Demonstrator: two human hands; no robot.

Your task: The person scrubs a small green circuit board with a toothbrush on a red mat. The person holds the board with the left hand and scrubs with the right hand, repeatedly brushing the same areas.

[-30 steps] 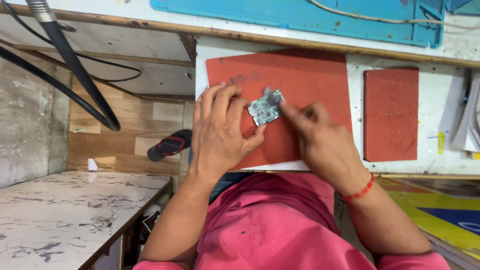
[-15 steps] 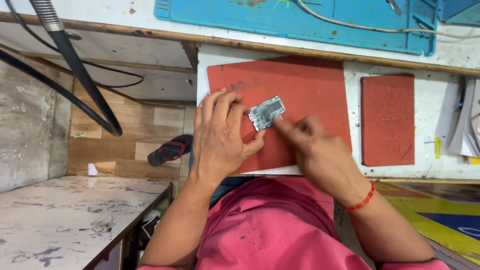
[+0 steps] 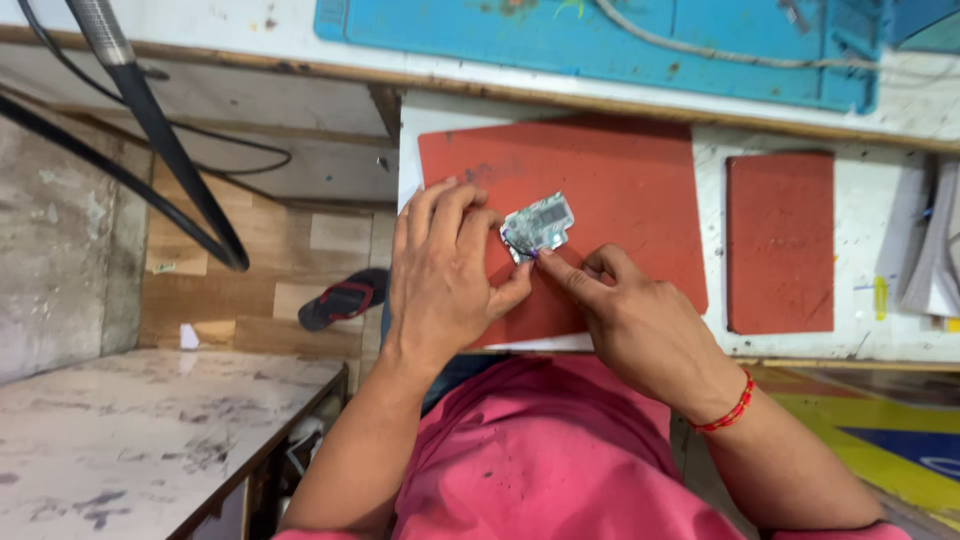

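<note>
My left hand [image 3: 450, 275] pinches the small circuit board [image 3: 537, 225] by its near-left edge, fingers curled around it, keeping it low over the red mat [image 3: 620, 180]. Compared with a second ago, the board sits a touch lower and flatter. My right hand [image 3: 640, 320] has crept in, forefinger and thumb now closed on the board's lower corner, so both hands grip it.

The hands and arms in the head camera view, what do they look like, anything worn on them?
Both forearms are bare, with no sleeves reaching them. The right hand has a thin red thread bracelet round its wrist. The left hand wears no band at the wrist; no gloves or rings show on either. Below them is a pink garment with small dark specks.
</note>
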